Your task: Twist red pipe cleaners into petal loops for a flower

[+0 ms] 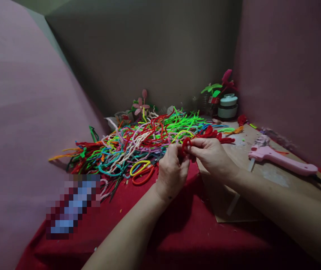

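Note:
My left hand and my right hand meet above the red cloth, both with fingers pinched on a red pipe cleaner that is bent into loops. More of the red piece trails to the right behind my right hand. Just beyond my hands lies a big tangled heap of coloured pipe cleaners, green, red, white, teal and yellow.
A pink glue gun lies on a brown cardboard sheet at the right, its cable running off right. Pipe-cleaner flowers and a small white jar stand at the back. Pink walls close in left and right.

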{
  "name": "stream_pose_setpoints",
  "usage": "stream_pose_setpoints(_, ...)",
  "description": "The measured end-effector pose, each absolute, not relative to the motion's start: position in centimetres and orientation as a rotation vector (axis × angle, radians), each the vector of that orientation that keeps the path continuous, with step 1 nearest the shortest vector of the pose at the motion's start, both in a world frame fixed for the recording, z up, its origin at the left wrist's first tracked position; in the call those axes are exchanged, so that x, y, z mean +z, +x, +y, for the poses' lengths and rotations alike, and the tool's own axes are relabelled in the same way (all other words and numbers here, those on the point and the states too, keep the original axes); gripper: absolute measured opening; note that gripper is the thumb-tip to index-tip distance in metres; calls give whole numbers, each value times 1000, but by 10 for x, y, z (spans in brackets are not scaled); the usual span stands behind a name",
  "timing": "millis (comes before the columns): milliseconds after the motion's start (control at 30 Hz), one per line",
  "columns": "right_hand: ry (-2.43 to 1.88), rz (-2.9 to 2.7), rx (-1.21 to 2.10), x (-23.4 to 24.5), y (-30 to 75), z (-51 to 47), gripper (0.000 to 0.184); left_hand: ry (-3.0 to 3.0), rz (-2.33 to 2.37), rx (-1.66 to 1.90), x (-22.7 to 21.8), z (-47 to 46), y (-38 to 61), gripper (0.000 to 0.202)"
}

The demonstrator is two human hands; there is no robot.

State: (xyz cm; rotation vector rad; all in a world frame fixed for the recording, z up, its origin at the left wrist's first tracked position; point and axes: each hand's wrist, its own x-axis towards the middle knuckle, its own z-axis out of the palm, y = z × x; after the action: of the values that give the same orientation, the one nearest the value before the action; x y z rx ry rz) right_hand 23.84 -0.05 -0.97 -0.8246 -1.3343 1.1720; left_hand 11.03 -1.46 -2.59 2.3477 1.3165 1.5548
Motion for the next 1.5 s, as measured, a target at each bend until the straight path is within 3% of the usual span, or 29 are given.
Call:
stream_pose_setpoints(200,-759,-1313,1228,-7,239,-2,31,2165,1243,1603,-23,-16,108,17)
stream_pose_setpoints(533,-832,-1487,1075,-13,239,-1,18,2481,1303,1658,-22,-14,103,12)
stream_pose_setpoints(800,-788,-1466,1371,-11,242,6,7,2443,1022,1441,-9,0,93,6)
stream_pose_setpoints(967,-822,-1398,1301,-8,242,5,4,2434,1198,1157,-7,-1,90,11)
stream_pose_setpoints(1233,-730,-1248,1389,-14,242,8,20,1942,1123,944,-5,-5,94,31)
stream_pose_setpoints(1500,-782,-1118,1406,-8,245,11,21,1658,1067,836,7,-10,95,22)
